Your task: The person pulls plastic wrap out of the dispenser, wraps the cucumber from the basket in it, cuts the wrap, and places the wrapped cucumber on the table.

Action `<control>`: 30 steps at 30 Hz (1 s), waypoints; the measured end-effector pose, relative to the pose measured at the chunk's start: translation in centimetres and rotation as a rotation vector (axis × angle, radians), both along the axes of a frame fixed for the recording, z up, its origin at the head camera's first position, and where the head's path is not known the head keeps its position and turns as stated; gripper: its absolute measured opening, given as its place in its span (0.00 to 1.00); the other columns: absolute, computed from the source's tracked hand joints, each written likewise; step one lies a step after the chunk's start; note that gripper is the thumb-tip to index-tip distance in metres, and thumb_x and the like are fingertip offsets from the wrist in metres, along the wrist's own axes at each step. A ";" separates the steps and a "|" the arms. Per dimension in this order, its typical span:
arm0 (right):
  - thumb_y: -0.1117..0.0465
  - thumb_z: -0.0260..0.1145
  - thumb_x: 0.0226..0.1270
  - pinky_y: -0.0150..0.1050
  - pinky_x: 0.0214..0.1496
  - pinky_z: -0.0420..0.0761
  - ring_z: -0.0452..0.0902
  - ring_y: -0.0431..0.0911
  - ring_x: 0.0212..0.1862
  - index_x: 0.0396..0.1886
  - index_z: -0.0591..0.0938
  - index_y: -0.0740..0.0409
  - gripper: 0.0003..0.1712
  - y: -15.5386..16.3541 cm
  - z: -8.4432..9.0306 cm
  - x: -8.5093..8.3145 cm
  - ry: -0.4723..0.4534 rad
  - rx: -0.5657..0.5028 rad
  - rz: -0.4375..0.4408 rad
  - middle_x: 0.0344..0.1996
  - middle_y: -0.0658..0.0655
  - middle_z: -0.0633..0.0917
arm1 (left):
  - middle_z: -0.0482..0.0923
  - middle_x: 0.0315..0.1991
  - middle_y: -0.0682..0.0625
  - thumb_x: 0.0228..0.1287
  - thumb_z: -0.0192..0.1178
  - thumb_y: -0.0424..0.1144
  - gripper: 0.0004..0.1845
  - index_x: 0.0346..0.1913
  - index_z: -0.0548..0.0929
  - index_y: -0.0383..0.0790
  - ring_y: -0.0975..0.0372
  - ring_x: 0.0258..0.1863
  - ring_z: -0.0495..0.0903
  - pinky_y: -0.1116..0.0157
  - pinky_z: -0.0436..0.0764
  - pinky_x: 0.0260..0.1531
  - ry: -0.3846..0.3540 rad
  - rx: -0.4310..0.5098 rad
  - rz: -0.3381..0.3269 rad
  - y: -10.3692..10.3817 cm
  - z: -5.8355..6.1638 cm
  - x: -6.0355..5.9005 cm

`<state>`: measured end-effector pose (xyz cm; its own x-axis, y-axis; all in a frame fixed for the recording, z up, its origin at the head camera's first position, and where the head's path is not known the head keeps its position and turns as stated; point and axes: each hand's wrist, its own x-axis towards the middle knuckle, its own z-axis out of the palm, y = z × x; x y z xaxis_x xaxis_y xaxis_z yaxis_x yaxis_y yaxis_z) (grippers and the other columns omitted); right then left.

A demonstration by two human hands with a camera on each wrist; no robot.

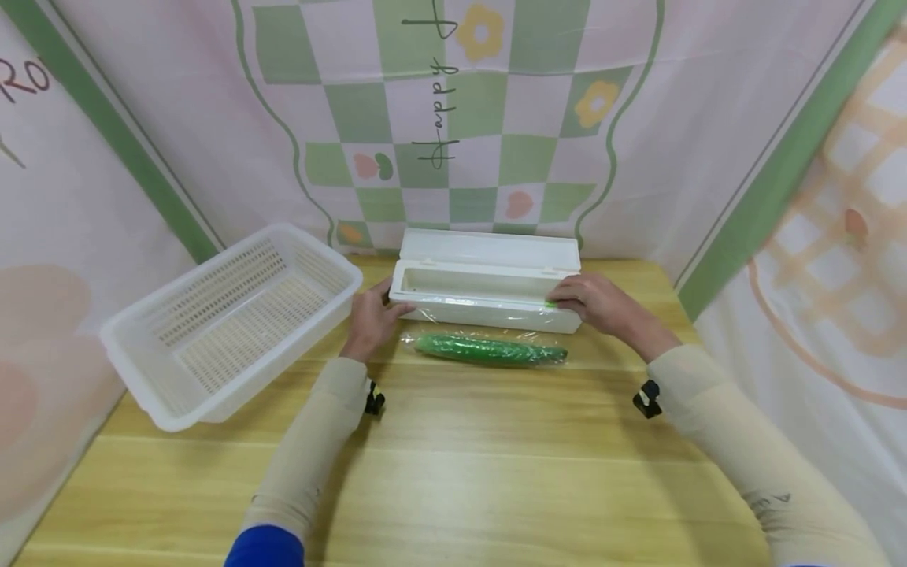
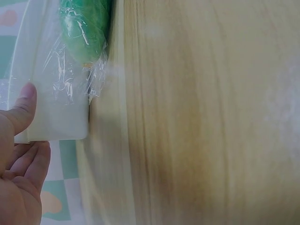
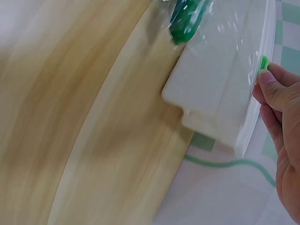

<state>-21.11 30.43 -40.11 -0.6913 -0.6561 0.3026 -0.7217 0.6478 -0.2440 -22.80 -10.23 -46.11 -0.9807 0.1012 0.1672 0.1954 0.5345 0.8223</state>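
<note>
A long white cling film dispenser [image 1: 489,316] stands at the back of the table with its lid [image 1: 489,249] raised. My left hand [image 1: 372,319] grips its left end, thumb on the front face and fingers behind the edge. At the other end, my right hand [image 1: 602,303] pinches a small green slide cutter [image 3: 264,62] on the rim between thumb and index finger. Clear film [image 2: 61,79] hangs down the dispenser's front face. Just before it lies a green cucumber [image 1: 489,350] wrapped in film, its ends sticking out in loose crumples.
A white slotted plastic basket [image 1: 241,327] sits left of my left hand, set at an angle. Bare wooden table [image 1: 482,472] stretches in front of the cucumber. A printed cloth [image 1: 468,110] hangs right behind the dispenser.
</note>
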 end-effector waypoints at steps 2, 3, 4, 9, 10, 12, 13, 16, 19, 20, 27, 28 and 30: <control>0.76 0.73 0.63 0.56 0.50 0.89 0.90 0.58 0.43 0.45 0.91 0.65 0.12 0.7 0.0 0.2 0.027 0.005 -0.007 0.40 0.61 0.92 | 0.77 0.69 0.33 0.63 0.74 0.38 0.39 0.76 0.72 0.36 0.44 0.70 0.79 0.54 0.84 0.65 0.001 0.008 -0.004 0.0 0.0 0.0; 0.76 0.73 0.62 0.56 0.49 0.89 0.90 0.58 0.43 0.44 0.91 0.65 0.12 1.1 -0.1 0.4 0.043 0.006 -0.010 0.40 0.61 0.92 | 0.77 0.69 0.33 0.63 0.74 0.37 0.39 0.76 0.71 0.36 0.44 0.70 0.79 0.54 0.84 0.65 0.000 0.014 -0.007 0.0 -0.1 -0.1; 0.76 0.74 0.62 0.56 0.49 0.90 0.90 0.58 0.43 0.44 0.92 0.65 0.12 1.5 -0.2 0.5 0.060 0.006 -0.011 0.40 0.62 0.92 | 0.77 0.69 0.33 0.63 0.74 0.37 0.39 0.76 0.71 0.36 0.44 0.70 0.79 0.54 0.84 0.65 0.000 0.018 -0.008 0.0 -0.1 0.0; 0.78 0.74 0.60 0.57 0.50 0.90 0.89 0.60 0.46 0.45 0.91 0.65 0.14 3.0 -0.6 1.2 0.106 0.001 -0.012 0.42 0.64 0.92 | 0.78 0.68 0.32 0.63 0.74 0.37 0.39 0.76 0.71 0.35 0.44 0.70 0.79 0.54 0.84 0.65 -0.003 0.014 -0.008 0.0 -0.1 0.0; 0.79 0.74 0.59 0.57 0.51 0.90 0.89 0.61 0.46 0.45 0.91 0.65 0.15 3.3 -0.7 1.2 0.114 0.000 -0.016 0.43 0.64 0.92 | 0.78 0.68 0.32 0.63 0.74 0.38 0.39 0.76 0.72 0.35 0.44 0.69 0.79 0.54 0.84 0.65 -0.002 0.010 -0.008 0.0 -0.2 0.0; 0.79 0.74 0.58 0.58 0.51 0.90 0.89 0.61 0.46 0.45 0.91 0.65 0.15 3.7 -0.7 1.3 0.129 -0.005 -0.027 0.43 0.64 0.92 | 0.78 0.68 0.32 0.64 0.73 0.38 0.39 0.76 0.71 0.34 0.44 0.70 0.79 0.54 0.83 0.65 -0.006 0.018 -0.010 0.0 -0.1 0.0; 0.79 0.74 0.58 0.58 0.51 0.90 0.89 0.61 0.46 0.45 0.91 0.65 0.16 3.9 -0.7 1.4 0.132 -0.006 -0.033 0.43 0.64 0.92 | 0.77 0.69 0.32 0.64 0.73 0.38 0.39 0.76 0.71 0.34 0.44 0.70 0.79 0.53 0.83 0.66 -0.011 0.028 -0.010 0.0 -0.1 0.0; 0.78 0.75 0.58 0.58 0.51 0.89 0.89 0.61 0.46 0.45 0.91 0.65 0.15 4.1 -0.4 1.5 0.134 0.012 -0.039 0.43 0.64 0.92 | 0.76 0.70 0.33 0.63 0.74 0.37 0.40 0.77 0.70 0.35 0.44 0.71 0.78 0.53 0.82 0.68 -0.034 0.071 -0.016 -0.1 -0.1 0.0; 0.78 0.77 0.56 0.57 0.49 0.90 0.89 0.62 0.46 0.45 0.91 0.66 0.16 3.5 0.1 1.9 0.159 0.034 -0.021 0.43 0.66 0.91 | 0.75 0.71 0.33 0.63 0.73 0.35 0.39 0.77 0.70 0.35 0.44 0.72 0.77 0.53 0.81 0.69 -0.047 0.098 -0.037 -0.3 -0.1 -0.1; 0.79 0.77 0.53 0.56 0.48 0.90 0.89 0.61 0.45 0.44 0.91 0.67 0.17 3.1 0.2 2.1 0.185 0.022 0.000 0.42 0.66 0.91 | 0.76 0.71 0.33 0.64 0.73 0.34 0.38 0.76 0.71 0.35 0.44 0.72 0.77 0.53 0.81 0.69 -0.044 0.101 -0.046 -0.4 -0.2 -0.1; 0.72 0.82 0.49 0.47 0.45 0.92 0.88 0.53 0.42 0.45 0.90 0.66 0.20 -2.5 -0.9 4.8 0.296 -0.033 0.154 0.41 0.62 0.90 | 0.74 0.72 0.33 0.67 0.71 0.33 0.37 0.76 0.70 0.32 0.44 0.73 0.76 0.53 0.78 0.72 -0.046 0.036 -0.092 -1.4 0.1 0.3; 0.69 0.82 0.51 0.47 0.46 0.92 0.87 0.53 0.42 0.46 0.90 0.66 0.20 -3.2 -1.2 5.2 0.287 -0.013 0.157 0.41 0.62 0.90 | 0.74 0.72 0.32 0.68 0.70 0.33 0.37 0.76 0.68 0.30 0.42 0.73 0.76 0.52 0.78 0.72 -0.040 0.008 -0.095 -1.5 0.3 0.5; 0.64 0.83 0.53 0.47 0.49 0.91 0.87 0.52 0.44 0.48 0.89 0.65 0.22 -4.1 -1.8 6.0 0.269 0.039 0.136 0.43 0.61 0.89 | 0.76 0.70 0.30 0.70 0.69 0.33 0.34 0.74 0.70 0.28 0.41 0.70 0.78 0.50 0.80 0.70 -0.006 -0.075 -0.077 -1.6 0.6 1.0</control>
